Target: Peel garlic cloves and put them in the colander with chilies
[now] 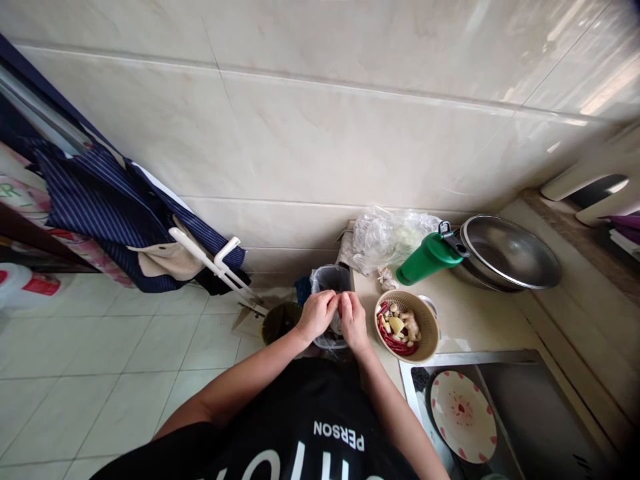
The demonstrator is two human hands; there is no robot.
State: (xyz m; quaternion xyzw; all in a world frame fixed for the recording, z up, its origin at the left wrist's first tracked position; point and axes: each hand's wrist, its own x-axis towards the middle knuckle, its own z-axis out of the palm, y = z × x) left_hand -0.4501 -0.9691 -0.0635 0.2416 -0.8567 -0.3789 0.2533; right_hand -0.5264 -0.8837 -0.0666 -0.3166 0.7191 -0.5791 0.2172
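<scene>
My left hand (319,315) and my right hand (353,319) meet fingertip to fingertip above a lined trash bin (330,274). The fingers of both are closed in a pinch. Whatever lies between them is too small or hidden to name. Just right of my right hand, on the counter, stands a beige plastic basket (431,340) with dried red chilies (400,346), peeled garlic cloves and a piece of ginger (411,325) in it. Behind the basket lies a garlic bulb (387,279).
A green shaker bottle (425,259), crumpled clear plastic bags (385,233) and a metal pan (510,253) crowd the counter's back. The sink at lower right holds a patterned plate (463,417). Left of the bin are a dark bucket (280,321), a white-handled stand (215,265) and hanging aprons (110,207).
</scene>
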